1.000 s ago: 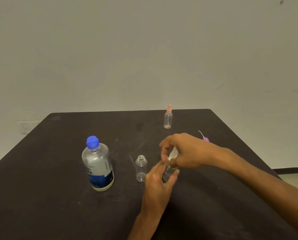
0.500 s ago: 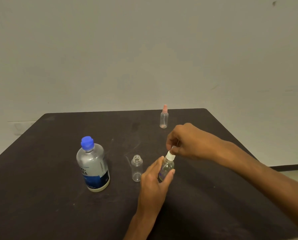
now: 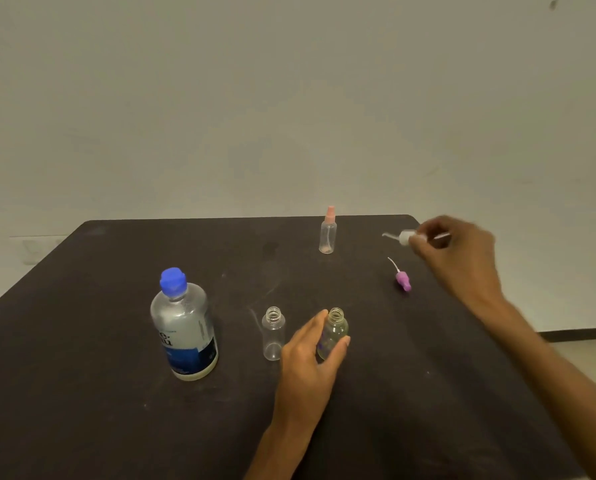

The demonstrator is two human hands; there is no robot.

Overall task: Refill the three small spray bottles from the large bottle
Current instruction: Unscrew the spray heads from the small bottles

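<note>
A dark table stands against a plain wall. The left hand grips an uncapped clear small bottle near the front edge. The right hand pinches a white spray head over the right edge, where it may drop. The large blue-capped clear bottle is closed.

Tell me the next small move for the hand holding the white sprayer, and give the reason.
Probably set the white spray head down on the table near the purple spray head. The right hand holds it in the air, and the large bottle, not yet uncapped, needs that hand.
</note>
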